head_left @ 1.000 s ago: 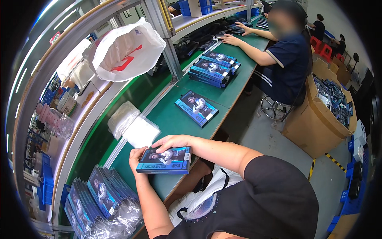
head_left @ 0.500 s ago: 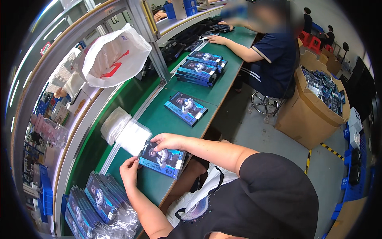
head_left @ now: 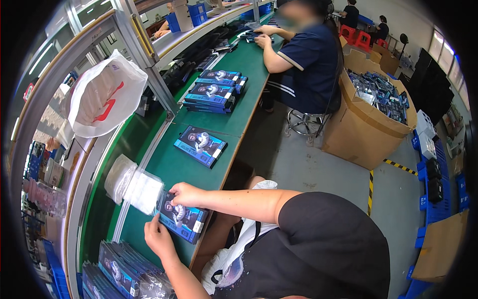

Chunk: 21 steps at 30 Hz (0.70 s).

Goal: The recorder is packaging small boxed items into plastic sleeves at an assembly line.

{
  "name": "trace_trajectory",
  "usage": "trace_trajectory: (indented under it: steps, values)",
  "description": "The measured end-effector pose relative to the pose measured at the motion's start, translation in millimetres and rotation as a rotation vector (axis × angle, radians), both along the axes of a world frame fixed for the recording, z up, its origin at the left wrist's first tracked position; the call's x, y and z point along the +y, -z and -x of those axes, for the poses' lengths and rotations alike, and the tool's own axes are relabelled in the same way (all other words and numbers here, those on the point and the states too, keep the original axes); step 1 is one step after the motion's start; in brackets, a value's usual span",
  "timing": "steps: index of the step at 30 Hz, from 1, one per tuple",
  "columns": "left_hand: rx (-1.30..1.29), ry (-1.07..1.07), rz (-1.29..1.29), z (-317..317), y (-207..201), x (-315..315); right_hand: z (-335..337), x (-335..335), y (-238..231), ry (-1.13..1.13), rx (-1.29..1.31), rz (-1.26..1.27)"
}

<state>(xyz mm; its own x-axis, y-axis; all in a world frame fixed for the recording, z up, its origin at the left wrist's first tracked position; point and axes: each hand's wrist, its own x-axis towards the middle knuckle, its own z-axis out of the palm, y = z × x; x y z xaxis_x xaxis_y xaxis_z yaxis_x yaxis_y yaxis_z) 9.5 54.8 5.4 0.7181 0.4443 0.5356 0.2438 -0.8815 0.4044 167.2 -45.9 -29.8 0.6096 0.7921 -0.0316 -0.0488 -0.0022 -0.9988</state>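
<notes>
The blue box [head_left: 185, 220] is grasped by the right hand [head_left: 183, 195] at its end away from the near edge of the green surface [head_left: 162, 162], close to which its other end lies. The left hand [head_left: 159, 236] is placed beside the box; whether anything is pinched there cannot be told.

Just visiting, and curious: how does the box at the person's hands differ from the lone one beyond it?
The near box is touched by the right hand; the far box lies untouched. The near box sits beside the flat plastic bags; the far box lies apart from them. Both are blue, picture side up.
</notes>
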Motion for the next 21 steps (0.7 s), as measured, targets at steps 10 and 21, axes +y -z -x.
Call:
trace_trajectory:
  steps: [10,21]
  values:
    - [-0.432,0.075,1.288,9,9,-9,7,-28,-9,-0.179,0.223,-0.352]
    - [-0.767,0.314,2.023,26,-14,-10,20,-77,-64,-0.642,-0.277,0.138]
